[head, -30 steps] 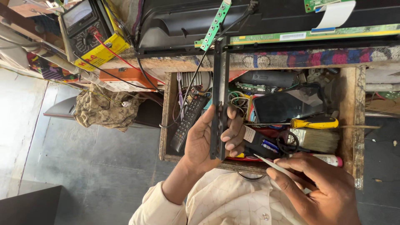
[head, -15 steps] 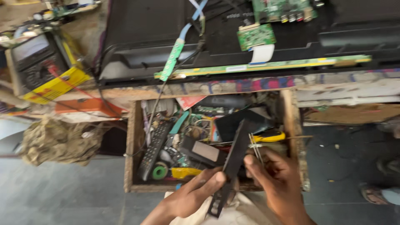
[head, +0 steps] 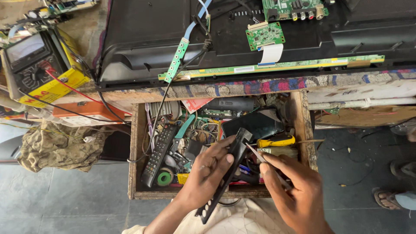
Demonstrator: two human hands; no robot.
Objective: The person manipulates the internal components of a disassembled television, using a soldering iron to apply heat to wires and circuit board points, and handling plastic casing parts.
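The left hand (head: pixel 208 173) is wrapped around a long black plastic strip (head: pixel 225 173), fingers curled over its upper half, holding it slanted above the open wooden drawer (head: pixel 132 151). The right hand (head: pixel 294 190) pinches a thin metal tool (head: pixel 264 164) like a pen, its tip touching the strip's edge near the top, just beside the left fingertips.

To do this step well, it seems wise to keep the strip braced firmly in the left hand, so it does not flex, and to press the tool tip lightly along the seam rather than stabbing, since the tip sits close to the holding fingers and could slip onto them.

Beyond the hands, inside the drawer, lie a black remote control (head: pixel 158 154) to the left, a roll of green tape (head: pixel 164 178) below it, a dark phone-like slab (head: pixel 253 123) and a yellow-handled screwdriver (head: pixel 277 141) just above the right hand. Farther off, on the surface, rests an opened television back (head: pixel 143 39) with green circuit boards (head: pixel 264 35), and a multimeter (head: pixel 32 56) far to the left
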